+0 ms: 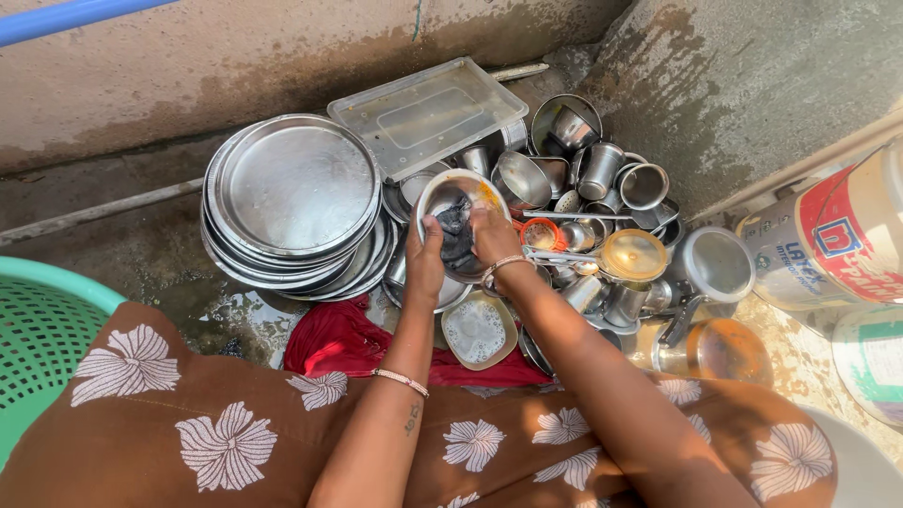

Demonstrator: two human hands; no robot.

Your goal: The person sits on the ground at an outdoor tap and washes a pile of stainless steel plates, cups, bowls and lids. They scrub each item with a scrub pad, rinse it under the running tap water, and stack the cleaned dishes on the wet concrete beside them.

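Note:
My left hand (425,259) grips the near rim of a round steel bowl (450,188), tilted toward me and smeared with orange residue. My right hand (494,235) presses a dark scrubbing pad (455,233) against the inside of that bowl. Both wrists wear thin bangles. The bowl is held just above a heap of steel dishes on a wet concrete floor.
A stack of large steel plates (296,188) stands at left, a clear plastic lid (428,113) behind. Steel cups and tumblers (602,169) pile at right, with a lidded pot (717,265). Red cloth (339,341) lies near my lap. Green basket (42,329) far left, paint buckets (837,235) right.

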